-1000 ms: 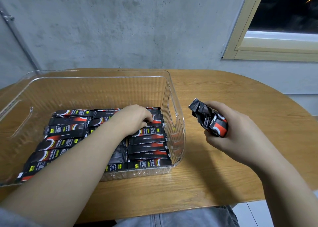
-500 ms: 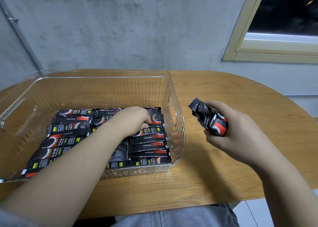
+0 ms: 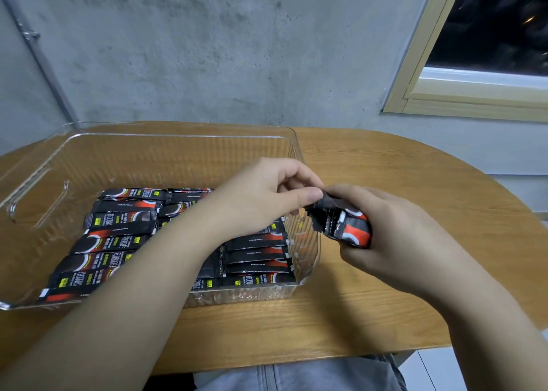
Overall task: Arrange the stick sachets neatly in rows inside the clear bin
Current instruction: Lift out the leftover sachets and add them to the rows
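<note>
Sachet transfer at the clear bin (image 3: 307, 236), wooden table (image 3: 415, 183).
The right hand (image 3: 394, 236) gripped a bundle of sachets (image 3: 345, 227) just right of the bin; the left hand (image 3: 267, 195) pinched the bundle's top end. Laid sachets (image 3: 118, 221) sat in rows inside the bin.

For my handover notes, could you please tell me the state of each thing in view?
Clear plastic bin: upright, open-topped, partly filled.
Black-and-red stick sachets in rows: lying flat inside bin.
Bundle of black-and-red sachets: gripped by right hand.
Left hand: pinching bundle's top end.
</note>
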{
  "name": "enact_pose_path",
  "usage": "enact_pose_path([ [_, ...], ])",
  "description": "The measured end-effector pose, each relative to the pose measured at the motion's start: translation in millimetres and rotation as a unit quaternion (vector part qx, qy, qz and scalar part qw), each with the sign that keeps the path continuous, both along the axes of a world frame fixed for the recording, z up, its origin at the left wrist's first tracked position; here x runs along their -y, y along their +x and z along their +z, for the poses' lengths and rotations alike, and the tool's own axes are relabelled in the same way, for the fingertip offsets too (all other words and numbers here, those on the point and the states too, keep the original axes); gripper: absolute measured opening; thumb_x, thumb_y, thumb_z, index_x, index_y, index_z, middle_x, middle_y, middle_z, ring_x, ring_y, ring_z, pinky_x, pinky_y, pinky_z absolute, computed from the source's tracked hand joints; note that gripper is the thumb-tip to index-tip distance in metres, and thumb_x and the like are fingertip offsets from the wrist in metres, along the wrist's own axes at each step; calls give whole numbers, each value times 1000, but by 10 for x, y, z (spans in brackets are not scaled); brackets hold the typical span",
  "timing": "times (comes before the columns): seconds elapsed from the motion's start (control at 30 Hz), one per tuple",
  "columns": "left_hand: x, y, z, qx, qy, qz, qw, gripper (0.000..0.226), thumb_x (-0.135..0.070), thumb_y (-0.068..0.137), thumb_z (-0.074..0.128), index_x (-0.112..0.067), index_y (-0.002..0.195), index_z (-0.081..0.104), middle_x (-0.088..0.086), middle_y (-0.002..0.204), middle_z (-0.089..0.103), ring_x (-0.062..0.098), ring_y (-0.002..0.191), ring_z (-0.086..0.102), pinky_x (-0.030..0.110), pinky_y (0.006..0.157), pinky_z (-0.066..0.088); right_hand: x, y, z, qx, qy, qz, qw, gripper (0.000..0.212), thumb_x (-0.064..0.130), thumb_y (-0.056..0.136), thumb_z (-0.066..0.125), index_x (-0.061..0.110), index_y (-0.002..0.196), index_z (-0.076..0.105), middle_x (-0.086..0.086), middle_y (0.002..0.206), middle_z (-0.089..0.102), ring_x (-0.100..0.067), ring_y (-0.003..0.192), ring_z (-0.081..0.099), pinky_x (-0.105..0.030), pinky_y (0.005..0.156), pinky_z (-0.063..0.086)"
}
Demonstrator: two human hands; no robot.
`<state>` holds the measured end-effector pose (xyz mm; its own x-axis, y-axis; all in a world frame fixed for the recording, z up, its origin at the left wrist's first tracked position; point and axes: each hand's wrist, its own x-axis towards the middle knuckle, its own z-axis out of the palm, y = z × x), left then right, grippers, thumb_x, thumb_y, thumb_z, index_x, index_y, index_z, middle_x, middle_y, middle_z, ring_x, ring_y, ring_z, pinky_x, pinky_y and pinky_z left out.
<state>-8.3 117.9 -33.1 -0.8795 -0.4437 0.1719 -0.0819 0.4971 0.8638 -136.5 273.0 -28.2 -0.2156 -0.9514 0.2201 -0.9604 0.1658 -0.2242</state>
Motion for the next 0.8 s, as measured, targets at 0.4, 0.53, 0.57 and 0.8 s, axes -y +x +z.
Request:
enact_pose_path([
  [0.4, 104, 176, 91, 6, 32, 34, 999, 14, -10, 83, 67, -21, 75, 64, 0, 73, 68, 10, 65, 62, 37, 73, 55, 161, 164, 80, -51, 19, 21, 998, 54, 31, 70, 62, 33, 121, 45, 16, 98, 54, -13, 88, 53, -9, 58, 29],
  [0.53, 143, 232, 66, -7, 34, 80, 996, 16, -10, 85, 65, -21, 74, 63, -4, 66, 67, 6, 57, 63, 43, 76, 54, 153, 141, 84, -26, 7, 11, 1000, 54, 39, 65, 51, 38, 119, 46, 24, 89, 45, -6, 79, 44, -12, 59, 32],
  [0.57, 145, 243, 52, -7, 33, 87, 996, 16, -10, 86, 65, -21, 74, 63, -7, 63, 66, 6, 56, 63, 42, 74, 54, 147, 133, 76, -15, 2, 13, 1000, 54, 40, 64, 49, 41, 118, 46, 24, 90, 47, -6, 79, 46, -15, 60, 34],
  [0.8, 121, 227, 15, -21, 71, 104, 992, 14, -9, 90, 58, -16, 78, 60, 0, 61, 69, 16, 62, 69, 30, 63, 55, 116, 113, -9, 19, -29, 18, 999, 62, 40, 64, 51, 47, 125, 42, 20, 104, 58, -6, 90, 53, -26, 68, 42],
])
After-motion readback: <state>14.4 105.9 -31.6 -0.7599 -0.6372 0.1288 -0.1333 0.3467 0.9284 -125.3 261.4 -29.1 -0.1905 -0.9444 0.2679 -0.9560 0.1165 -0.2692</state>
